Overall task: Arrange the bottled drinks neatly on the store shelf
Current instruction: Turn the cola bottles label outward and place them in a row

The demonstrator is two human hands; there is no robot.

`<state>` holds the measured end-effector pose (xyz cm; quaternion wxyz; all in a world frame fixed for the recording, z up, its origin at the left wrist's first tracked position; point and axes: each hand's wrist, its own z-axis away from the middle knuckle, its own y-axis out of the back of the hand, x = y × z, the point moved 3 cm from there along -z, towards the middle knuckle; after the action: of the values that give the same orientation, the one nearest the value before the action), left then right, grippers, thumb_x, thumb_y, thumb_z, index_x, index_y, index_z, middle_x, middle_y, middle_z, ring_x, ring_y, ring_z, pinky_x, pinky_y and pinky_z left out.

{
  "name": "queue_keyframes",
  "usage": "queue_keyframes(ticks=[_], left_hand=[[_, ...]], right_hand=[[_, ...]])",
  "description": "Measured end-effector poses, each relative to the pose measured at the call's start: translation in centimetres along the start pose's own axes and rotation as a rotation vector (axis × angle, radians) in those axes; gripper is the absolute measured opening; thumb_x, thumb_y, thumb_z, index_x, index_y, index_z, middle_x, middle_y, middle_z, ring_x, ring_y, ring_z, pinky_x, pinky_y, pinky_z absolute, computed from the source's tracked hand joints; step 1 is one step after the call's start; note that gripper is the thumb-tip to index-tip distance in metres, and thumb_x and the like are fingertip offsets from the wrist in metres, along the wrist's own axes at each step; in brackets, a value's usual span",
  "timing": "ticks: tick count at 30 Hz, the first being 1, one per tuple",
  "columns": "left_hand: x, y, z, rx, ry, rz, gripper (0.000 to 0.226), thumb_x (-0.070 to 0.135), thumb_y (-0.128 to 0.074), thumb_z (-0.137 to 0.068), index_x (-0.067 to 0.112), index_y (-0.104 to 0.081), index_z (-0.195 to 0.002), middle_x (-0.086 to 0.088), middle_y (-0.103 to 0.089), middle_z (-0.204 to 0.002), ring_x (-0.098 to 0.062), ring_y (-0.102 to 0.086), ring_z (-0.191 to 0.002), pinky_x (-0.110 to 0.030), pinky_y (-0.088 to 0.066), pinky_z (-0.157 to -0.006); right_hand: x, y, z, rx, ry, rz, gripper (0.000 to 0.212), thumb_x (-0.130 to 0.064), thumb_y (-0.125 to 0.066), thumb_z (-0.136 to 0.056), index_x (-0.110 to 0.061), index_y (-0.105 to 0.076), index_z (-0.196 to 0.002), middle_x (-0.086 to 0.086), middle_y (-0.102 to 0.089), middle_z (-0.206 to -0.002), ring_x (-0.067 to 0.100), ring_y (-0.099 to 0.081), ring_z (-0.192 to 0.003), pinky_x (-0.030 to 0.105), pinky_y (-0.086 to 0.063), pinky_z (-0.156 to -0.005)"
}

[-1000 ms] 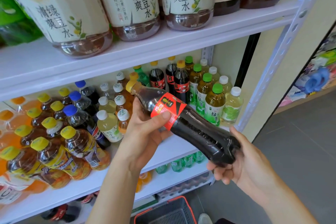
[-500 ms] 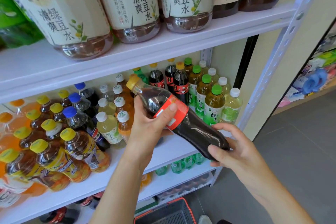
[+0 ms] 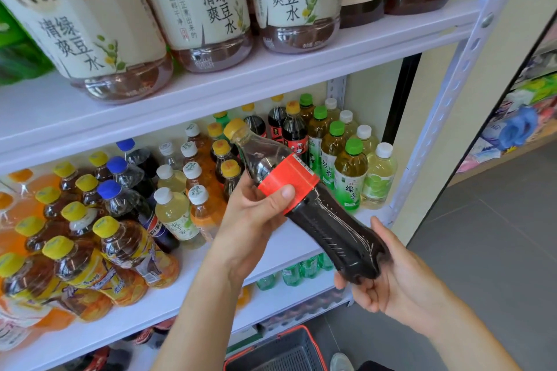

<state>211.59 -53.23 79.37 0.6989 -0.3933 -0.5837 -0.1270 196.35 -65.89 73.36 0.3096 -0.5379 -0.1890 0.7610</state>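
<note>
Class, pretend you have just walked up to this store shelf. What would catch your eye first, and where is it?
The dark cola bottle, red-labelled and yellow-capped, held tilted before the middle shelf: the left hand grips its label, the right hand cups its base. Next, the big cream-labelled bottles lining the upper shelf.

Bare forearms (image 3: pixel 205 310) and hands (image 3: pixel 253 223), one pale shoe (image 3: pixel 340 363).
</note>
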Motion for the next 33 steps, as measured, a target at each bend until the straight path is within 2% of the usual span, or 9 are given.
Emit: queue_keyframes(ticks=[5, 9, 13, 16, 20, 24, 27, 30, 33], left_hand=[[0.2, -0.4, -0.2, 0.075, -0.099, -0.139, 0.094, 0.037, -0.097, -0.048, 0.003, -0.054, -0.123, -0.011, -0.072, -0.104, -0.028, -0.071, -0.096, -0.035, -0.057, -0.079], [0.4, -2.0, -0.1, 0.094, -0.25, -0.381, 0.072, 0.025, -0.093, -0.057, 0.018, -0.055, -0.117, 0.002, -0.072, -0.104, -0.016, -0.071, -0.094, -0.023, -0.055, -0.077], [0.2, -3.3, -0.4, 0.073, -0.304, -0.431, 0.067, 0.016, -0.089, -0.064, 0.025, -0.051, -0.118, 0.01, -0.069, -0.105, -0.01, -0.068, -0.099, -0.02, -0.053, -0.08], [1.4, -3.2, -0.7, -0.063, -0.195, -0.449, 0.049, 0.03, -0.078, -0.079, 0.036, -0.053, -0.121, 0.011, -0.069, -0.107, -0.008, -0.065, -0.105, -0.021, -0.052, -0.084], [3.0, -2.2, -1.0, -0.149, -0.128, -0.512, 0.031, 0.038, -0.06, -0.088, 0.027, -0.066, -0.117, 0.002, -0.071, -0.113, -0.017, -0.065, -0.11, -0.027, -0.051, -0.089], [3.2, -1.6, -1.1, -0.11, -0.167, -0.54, 0.029, 0.044, -0.075, -0.079, 0.031, -0.073, -0.105, 0.005, -0.074, -0.106, -0.014, -0.067, -0.103, -0.023, -0.051, -0.083], [3.7, -0.9, -1.6, -0.081, -0.241, -0.474, 0.028, 0.032, -0.076, -0.077, 0.027, -0.068, -0.104, 0.004, -0.069, -0.095, -0.011, -0.064, -0.086, -0.025, -0.05, -0.07], [4.5, -0.4, -2.0, -0.179, -0.208, -0.429, 0.028, 0.019, -0.074, -0.085, 0.019, -0.063, -0.111, -0.006, -0.069, -0.103, -0.011, -0.062, -0.082, -0.02, -0.048, -0.064], [5.1, -0.3, -2.3, -0.14, -0.214, -0.489, 0.031, 0.016, -0.068, -0.085, 0.012, -0.061, -0.115, -0.01, -0.073, -0.105, -0.004, -0.06, -0.067, -0.013, -0.044, -0.054]], right_hand=[[0.0, 1.4, -0.6, 0.14, 0.064, 0.027, 0.052, -0.046, -0.054, -0.084, -0.007, -0.07, -0.114, 0.029, -0.069, -0.102, 0.036, -0.069, -0.078, 0.035, -0.057, -0.054], [-0.2, 1.5, -0.9, 0.183, 0.217, 0.263, 0.041, -0.035, -0.077, -0.081, -0.031, -0.064, -0.12, 0.008, -0.069, -0.116, 0.024, -0.069, -0.099, 0.035, -0.057, -0.077], [0.1, 1.6, -1.5, 0.264, 0.312, 0.38, 0.061, -0.033, -0.086, -0.066, -0.043, -0.056, -0.118, 0.001, -0.073, -0.104, 0.019, -0.071, -0.09, 0.031, -0.058, -0.077], [-0.2, 2.3, -1.5, 0.256, 0.34, 0.453, 0.068, -0.032, -0.087, -0.059, -0.042, -0.052, -0.116, 0.001, -0.073, -0.096, 0.022, -0.071, -0.083, 0.033, -0.058, -0.077], [-0.3, 3.5, -1.6, 0.289, 0.388, 0.524, 0.063, -0.014, -0.082, -0.061, -0.042, -0.052, -0.11, -0.004, -0.073, -0.098, 0.019, -0.071, -0.089, 0.024, -0.054, -0.074], [-0.6, 4.1, -2.3, 0.28, 0.396, 0.553, 0.062, -0.016, -0.083, -0.06, -0.041, -0.055, -0.11, -0.003, -0.073, -0.1, 0.016, -0.071, -0.089, 0.022, -0.054, -0.073], [-0.8, 4.9, -2.6, 0.163, 0.275, 0.375, 0.059, -0.015, -0.087, -0.061, -0.035, -0.066, -0.112, 0.014, -0.072, -0.106, 0.029, -0.071, -0.09, 0.031, -0.056, -0.071], [-0.4, 5.5, -2.7, 0.044, 0.112, 0.173, 0.064, -0.036, -0.093, -0.059, -0.026, -0.069, -0.118, 0.021, -0.07, -0.108, 0.04, -0.07, -0.085, 0.028, -0.053, -0.056], [-0.3, 5.7, -3.3, 0.005, 0.024, 0.094, 0.065, -0.058, -0.081, -0.069, -0.018, -0.068, -0.119, 0.023, -0.067, -0.102, 0.031, -0.065, -0.064, 0.026, -0.039, -0.048]])
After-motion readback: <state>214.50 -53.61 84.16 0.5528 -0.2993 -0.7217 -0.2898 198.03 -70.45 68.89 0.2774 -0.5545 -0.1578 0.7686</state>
